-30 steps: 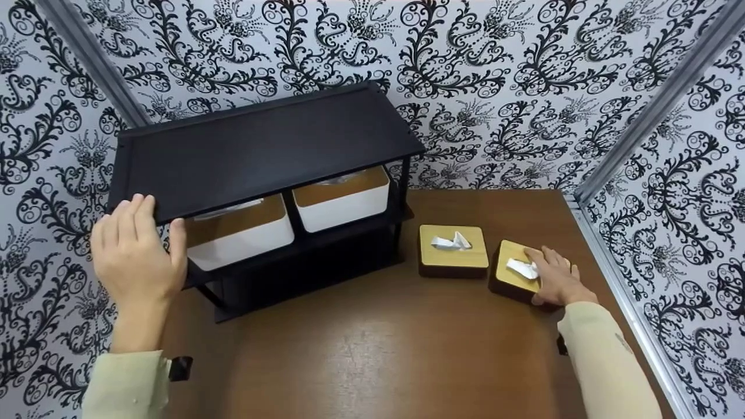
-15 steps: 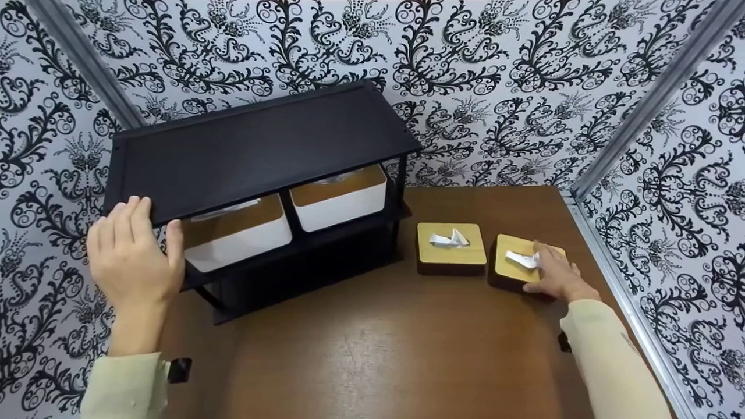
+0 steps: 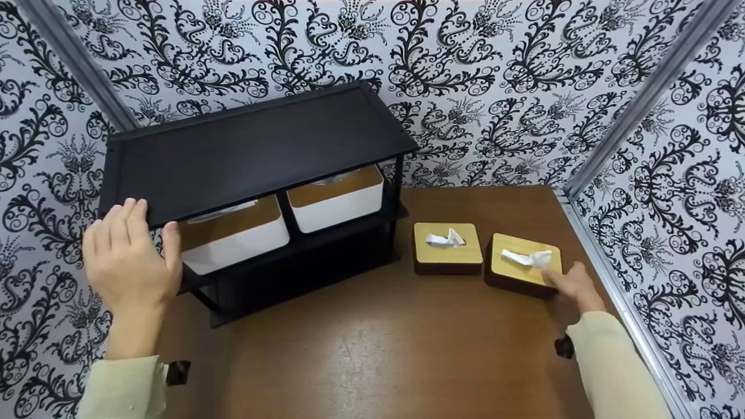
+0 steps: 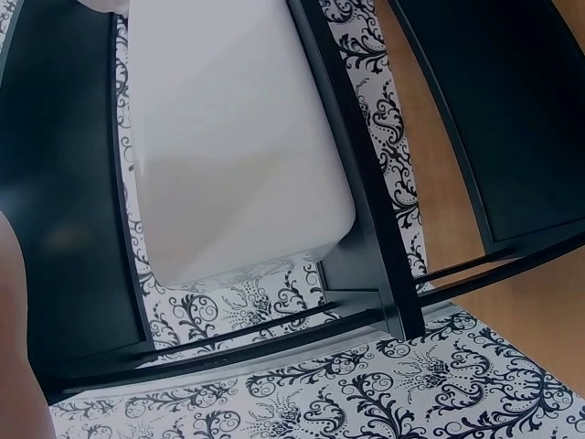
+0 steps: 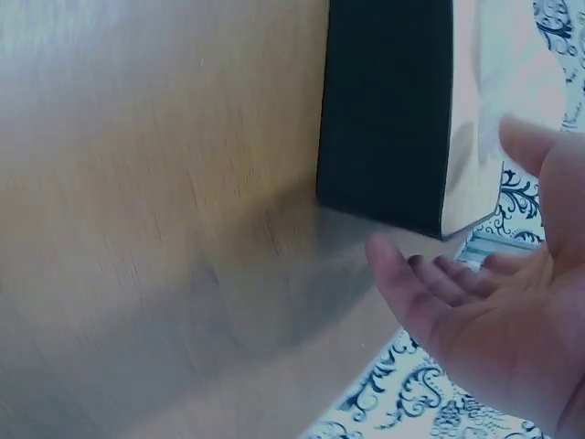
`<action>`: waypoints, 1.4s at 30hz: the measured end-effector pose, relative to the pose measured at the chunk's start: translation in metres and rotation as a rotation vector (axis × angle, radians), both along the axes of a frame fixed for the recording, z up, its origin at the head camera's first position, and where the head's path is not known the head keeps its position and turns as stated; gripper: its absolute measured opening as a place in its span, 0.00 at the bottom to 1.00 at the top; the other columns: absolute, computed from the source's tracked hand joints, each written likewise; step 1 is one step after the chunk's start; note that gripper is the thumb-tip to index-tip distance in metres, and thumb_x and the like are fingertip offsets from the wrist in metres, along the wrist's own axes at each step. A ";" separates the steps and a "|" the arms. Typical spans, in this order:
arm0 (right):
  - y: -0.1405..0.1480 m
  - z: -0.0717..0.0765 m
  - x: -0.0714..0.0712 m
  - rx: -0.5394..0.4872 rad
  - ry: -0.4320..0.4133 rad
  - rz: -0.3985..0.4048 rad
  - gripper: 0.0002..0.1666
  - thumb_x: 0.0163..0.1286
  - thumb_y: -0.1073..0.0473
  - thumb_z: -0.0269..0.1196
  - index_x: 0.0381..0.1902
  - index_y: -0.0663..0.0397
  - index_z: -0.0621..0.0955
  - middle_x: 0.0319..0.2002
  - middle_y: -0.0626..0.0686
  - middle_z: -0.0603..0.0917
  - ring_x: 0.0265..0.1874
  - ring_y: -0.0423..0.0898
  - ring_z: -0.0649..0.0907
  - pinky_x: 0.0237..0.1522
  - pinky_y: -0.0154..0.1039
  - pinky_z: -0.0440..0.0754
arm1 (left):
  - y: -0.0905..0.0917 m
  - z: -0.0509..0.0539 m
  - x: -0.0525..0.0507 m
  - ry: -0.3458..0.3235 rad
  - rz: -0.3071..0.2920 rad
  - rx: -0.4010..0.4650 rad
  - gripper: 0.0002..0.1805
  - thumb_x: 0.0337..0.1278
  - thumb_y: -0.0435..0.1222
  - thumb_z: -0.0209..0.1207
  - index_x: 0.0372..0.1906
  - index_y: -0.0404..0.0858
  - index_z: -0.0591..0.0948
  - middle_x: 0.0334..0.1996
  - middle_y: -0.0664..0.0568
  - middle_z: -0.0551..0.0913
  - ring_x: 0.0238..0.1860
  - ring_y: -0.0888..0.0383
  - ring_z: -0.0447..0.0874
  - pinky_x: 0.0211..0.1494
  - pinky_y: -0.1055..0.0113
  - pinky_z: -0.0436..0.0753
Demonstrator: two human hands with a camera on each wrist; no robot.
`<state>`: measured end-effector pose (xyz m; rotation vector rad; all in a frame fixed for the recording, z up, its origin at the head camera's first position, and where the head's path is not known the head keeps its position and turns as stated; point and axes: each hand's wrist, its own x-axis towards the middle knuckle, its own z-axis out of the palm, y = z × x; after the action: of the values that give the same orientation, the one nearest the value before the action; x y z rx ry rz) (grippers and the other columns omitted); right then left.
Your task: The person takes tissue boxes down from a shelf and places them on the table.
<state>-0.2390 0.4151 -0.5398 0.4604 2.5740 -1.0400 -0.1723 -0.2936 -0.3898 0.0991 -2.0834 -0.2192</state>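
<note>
My left hand (image 3: pixel 132 256) rests on the front left corner of a black shelf's top board (image 3: pixel 256 151), fingers extended. My right hand (image 3: pixel 573 285) is beside the right corner of a tissue box with a wooden lid (image 3: pixel 515 270), its fingers relaxed and not gripping it. In the right wrist view the hand (image 5: pixel 494 302) has its thumb apart from the fingers, near the end of the dark box side (image 5: pixel 388 119). A similar tissue box (image 3: pixel 448 256) sits just left of that one. White tissue sticks out of both lids.
Two white boxes (image 3: pixel 238 247) (image 3: pixel 340 206) with brown tops stand on the shelf's middle level; one white box (image 4: pixel 228 137) fills much of the left wrist view. The brown table (image 3: pixel 361 349) meets patterned walls (image 3: pixel 465 46) with metal frame bars at the corners.
The tissue box by my right hand has turned and shifted slightly up. My right hand has come off its lid toward the lower right. My left hand stays on the shelf corner.
</note>
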 end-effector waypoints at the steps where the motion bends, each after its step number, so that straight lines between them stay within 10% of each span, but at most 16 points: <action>1: -0.003 -0.001 0.001 -0.077 -0.008 -0.038 0.58 0.71 0.42 0.50 0.69 0.83 0.34 0.68 0.85 0.47 0.66 0.75 0.63 0.66 0.59 0.72 | 0.000 0.000 0.000 0.005 0.000 0.002 0.32 0.64 0.54 0.44 0.58 0.33 0.78 0.58 0.40 0.81 0.60 0.40 0.75 0.72 0.51 0.65; 6: -0.020 -0.008 0.000 -0.436 0.040 -0.256 0.50 0.70 0.54 0.57 0.70 0.78 0.42 0.58 0.70 0.62 0.49 0.54 0.79 0.52 0.45 0.85 | -0.001 -0.001 0.001 0.002 0.011 0.003 0.33 0.64 0.54 0.44 0.58 0.32 0.78 0.58 0.39 0.80 0.60 0.40 0.75 0.72 0.51 0.65; 12: -0.034 -0.021 -0.002 -0.574 0.113 -0.471 0.45 0.65 0.64 0.62 0.69 0.73 0.47 0.48 0.58 0.66 0.32 0.40 0.82 0.46 0.40 0.87 | 0.001 -0.002 0.002 -0.005 0.015 -0.001 0.33 0.64 0.54 0.44 0.58 0.32 0.78 0.58 0.40 0.81 0.60 0.40 0.75 0.73 0.51 0.65; 24: -0.040 -0.043 -0.018 -0.358 0.239 -0.570 0.49 0.63 0.61 0.61 0.73 0.65 0.46 0.68 0.71 0.57 0.39 0.51 0.82 0.38 0.38 0.88 | 0.001 -0.003 0.003 -0.025 0.025 0.005 0.33 0.64 0.54 0.43 0.58 0.32 0.77 0.58 0.40 0.80 0.60 0.40 0.74 0.71 0.49 0.66; 33: -0.040 -0.045 -0.030 -0.158 0.233 -0.499 0.48 0.63 0.56 0.57 0.73 0.71 0.50 0.68 0.75 0.59 0.64 0.63 0.67 0.27 0.29 0.84 | 0.001 -0.001 0.003 -0.037 0.019 0.009 0.34 0.64 0.55 0.43 0.58 0.32 0.77 0.59 0.40 0.80 0.61 0.40 0.74 0.72 0.51 0.65; 42: -0.036 -0.040 -0.035 -0.131 0.216 -0.419 0.49 0.66 0.55 0.56 0.74 0.71 0.46 0.69 0.78 0.56 0.64 0.68 0.68 0.28 0.29 0.84 | 0.003 0.001 0.002 -0.034 0.022 0.013 0.34 0.64 0.55 0.43 0.59 0.33 0.77 0.60 0.41 0.80 0.62 0.41 0.74 0.73 0.52 0.65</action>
<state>-0.2740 0.3794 -0.5794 0.9268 2.6317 -1.4599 -0.1707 -0.2910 -0.3892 0.1346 -2.1137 -0.2188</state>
